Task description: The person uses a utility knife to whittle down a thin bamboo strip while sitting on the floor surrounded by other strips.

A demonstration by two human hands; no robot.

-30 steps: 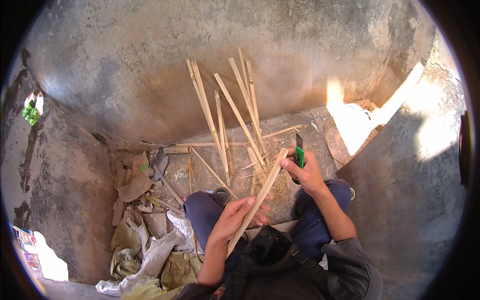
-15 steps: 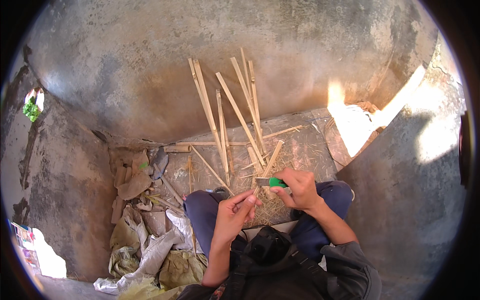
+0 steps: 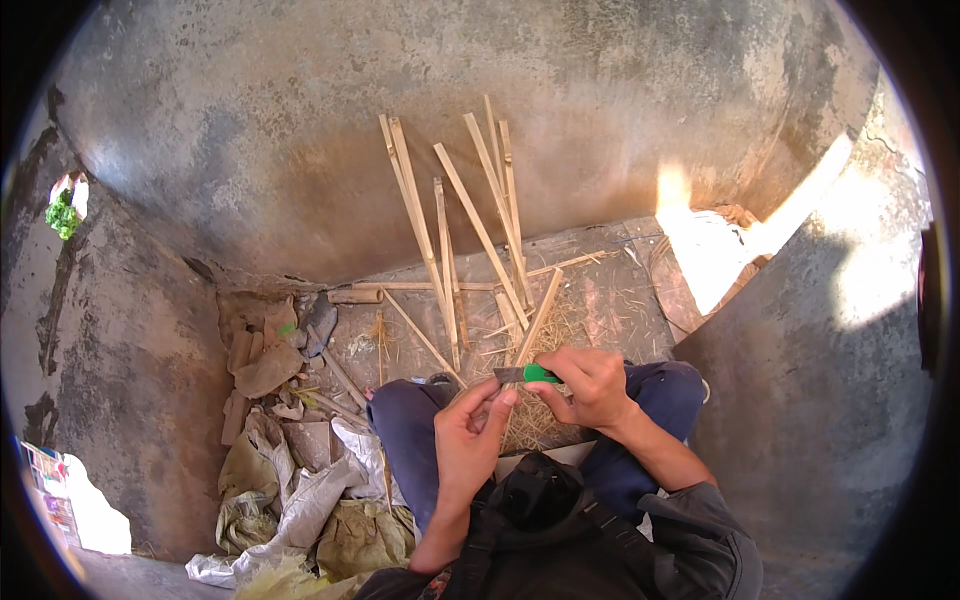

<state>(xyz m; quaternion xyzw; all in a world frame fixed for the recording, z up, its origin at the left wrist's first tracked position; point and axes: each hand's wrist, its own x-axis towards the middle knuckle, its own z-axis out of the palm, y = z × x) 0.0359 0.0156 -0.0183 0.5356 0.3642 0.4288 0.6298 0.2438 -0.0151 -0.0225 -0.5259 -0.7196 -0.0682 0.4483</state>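
A grey, blotched wall [image 3: 300, 170] rises from the far edge of the floor [image 3: 645, 335]. At the near edge the person sits with blue-trousered legs [image 3: 410, 440] bent and knees apart. Crumpled sacks [image 3: 365, 535] fill the near-left corner. Several long pale slats [image 3: 468, 205] lean on the wall from the middle of the far edge. Fine shavings [image 3: 535, 430] litter the floor between the knees. Just above them, around the middle of the floor, slants a shorter pale strip [image 3: 541, 315], its far end pointing away from the person. The left hand [image 3: 468, 435] pinches its near part between thumb and fingertips. The right hand [image 3: 592, 388] curls its fingers around a green-handled cutter knife [image 3: 541, 374], whose dark blade lies across the strip, close to the left fingertips.
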